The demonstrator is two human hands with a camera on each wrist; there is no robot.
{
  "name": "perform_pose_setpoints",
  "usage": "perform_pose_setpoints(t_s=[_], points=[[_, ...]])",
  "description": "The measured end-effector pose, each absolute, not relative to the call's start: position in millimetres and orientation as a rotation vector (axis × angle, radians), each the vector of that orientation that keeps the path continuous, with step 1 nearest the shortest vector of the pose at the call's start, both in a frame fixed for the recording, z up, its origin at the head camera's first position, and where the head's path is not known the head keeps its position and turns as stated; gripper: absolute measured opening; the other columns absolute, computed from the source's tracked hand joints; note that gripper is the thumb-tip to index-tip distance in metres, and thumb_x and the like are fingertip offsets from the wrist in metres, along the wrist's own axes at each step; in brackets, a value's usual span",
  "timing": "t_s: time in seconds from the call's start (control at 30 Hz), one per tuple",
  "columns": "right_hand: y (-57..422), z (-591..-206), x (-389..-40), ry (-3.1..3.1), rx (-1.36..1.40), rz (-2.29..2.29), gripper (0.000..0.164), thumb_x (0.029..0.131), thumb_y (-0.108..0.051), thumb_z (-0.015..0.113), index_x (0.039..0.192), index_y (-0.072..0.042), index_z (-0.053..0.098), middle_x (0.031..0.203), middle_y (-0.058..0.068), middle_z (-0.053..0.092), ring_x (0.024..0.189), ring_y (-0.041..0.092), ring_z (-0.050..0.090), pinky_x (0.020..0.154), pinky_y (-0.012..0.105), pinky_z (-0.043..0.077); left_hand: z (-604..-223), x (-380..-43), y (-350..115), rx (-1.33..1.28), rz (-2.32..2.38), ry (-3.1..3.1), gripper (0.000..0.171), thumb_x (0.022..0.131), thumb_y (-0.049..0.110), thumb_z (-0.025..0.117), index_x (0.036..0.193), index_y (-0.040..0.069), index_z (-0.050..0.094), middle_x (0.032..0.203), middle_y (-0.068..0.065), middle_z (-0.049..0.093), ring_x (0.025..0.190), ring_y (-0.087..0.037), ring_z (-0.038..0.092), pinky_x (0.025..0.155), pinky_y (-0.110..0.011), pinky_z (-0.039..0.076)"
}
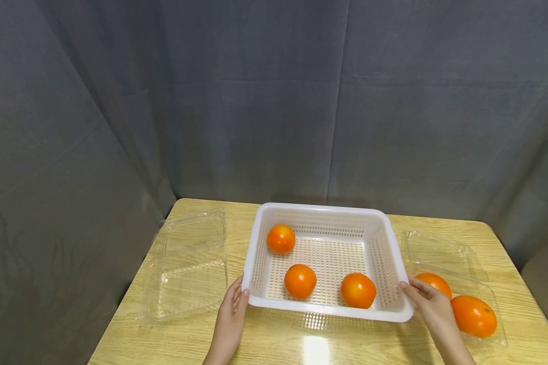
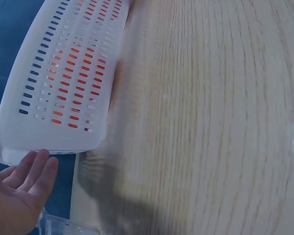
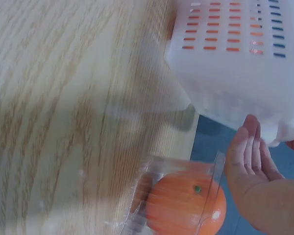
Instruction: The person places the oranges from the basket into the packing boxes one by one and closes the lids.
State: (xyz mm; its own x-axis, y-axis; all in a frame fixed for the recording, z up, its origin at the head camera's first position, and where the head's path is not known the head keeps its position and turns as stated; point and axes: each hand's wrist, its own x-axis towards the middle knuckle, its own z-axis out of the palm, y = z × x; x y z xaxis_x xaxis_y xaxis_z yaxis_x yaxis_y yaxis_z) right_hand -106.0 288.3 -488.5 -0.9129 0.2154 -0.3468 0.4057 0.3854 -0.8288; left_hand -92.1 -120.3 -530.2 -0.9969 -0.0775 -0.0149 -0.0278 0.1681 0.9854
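A white perforated plastic basket (image 1: 321, 208) is held between both hands at the middle of the table. Inside it are three oranges: one at the back left (image 1: 280, 239), one near the front (image 1: 300, 281) and one at the front right (image 1: 358, 290). My left hand (image 1: 230, 315) grips the rim at the front left corner, thumb above and fingers beneath. On the opposite side my right hand (image 1: 434, 308) holds the right end of the rim the same way. Orange shows through the slots of the basket wall (image 2: 71, 131) in the left wrist view.
To the left lies an open clear plastic clamshell box (image 1: 189, 286). Another clear clamshell (image 1: 445, 256) stands at the right, close beside my right hand, with two oranges (image 1: 474, 316) in it. Grey curtains (image 1: 255, 126) hang behind the wooden table (image 1: 278, 337) and at its sides.
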Motion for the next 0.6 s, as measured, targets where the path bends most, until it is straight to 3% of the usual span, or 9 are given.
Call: perform_pose_setpoints(t_s=[0.17, 0.3, 0.43, 0.6], points=[[289.2, -490.4, -105.6, 2.438, 0.549, -1.576, 0.083, 0.095, -0.055, 0.059, 0.147, 0.006, 0.038, 0.135, 0.023, 0.056, 0.094, -0.001, 0.058, 0.077, 0.017, 0.050, -521.3, -89.2, -119.8, 0.103, -1.896, -2.454, 0.057, 0.105, 0.035, 0.048, 0.150, 0.003, 0.035, 0.143, -0.024, 0.045, 0.124, -0.044, 0.051, 0.097, -0.053, 0.048], [288.6, -491.9, -106.0, 2.418, 0.565, -1.614, 0.081, 0.095, -0.052, 0.060, 0.147, 0.005, 0.039, 0.130, 0.016, 0.061, 0.089, -0.005, 0.057, 0.077, 0.019, 0.051, -514.4, -88.9, -120.2, 0.098, -1.724, -2.507, 0.047, 0.104, 0.024, 0.052, 0.147, 0.006, 0.041, 0.143, -0.019, 0.045, 0.119, -0.040, 0.055, 0.091, -0.050, 0.053], [287.8, -492.7, -105.6, 2.421, 0.576, -1.626, 0.080, 0.095, -0.051, 0.061, 0.147, 0.005, 0.039, 0.130, 0.014, 0.063, 0.087, -0.006, 0.057, 0.076, 0.019, 0.052, -506.9, -89.8, -121.9, 0.020, -1.495, -2.488, 0.038, 0.100, 0.009, 0.058, 0.137, 0.006, 0.053, 0.139, -0.009, 0.053, 0.122, -0.031, 0.053, 0.094, -0.046, 0.052], [285.9, -493.6, -105.1, 2.442, 0.589, -1.641, 0.077, 0.095, -0.049, 0.062, 0.145, 0.006, 0.042, 0.122, 0.011, 0.067, 0.084, -0.005, 0.059, 0.074, 0.020, 0.053, -492.8, -92.8, -124.6, -0.167, -1.254, -2.457, 0.033, 0.095, 0.004, 0.064, 0.128, 0.008, 0.062, 0.133, -0.004, 0.060, 0.124, -0.027, 0.054, 0.098, -0.048, 0.049]])
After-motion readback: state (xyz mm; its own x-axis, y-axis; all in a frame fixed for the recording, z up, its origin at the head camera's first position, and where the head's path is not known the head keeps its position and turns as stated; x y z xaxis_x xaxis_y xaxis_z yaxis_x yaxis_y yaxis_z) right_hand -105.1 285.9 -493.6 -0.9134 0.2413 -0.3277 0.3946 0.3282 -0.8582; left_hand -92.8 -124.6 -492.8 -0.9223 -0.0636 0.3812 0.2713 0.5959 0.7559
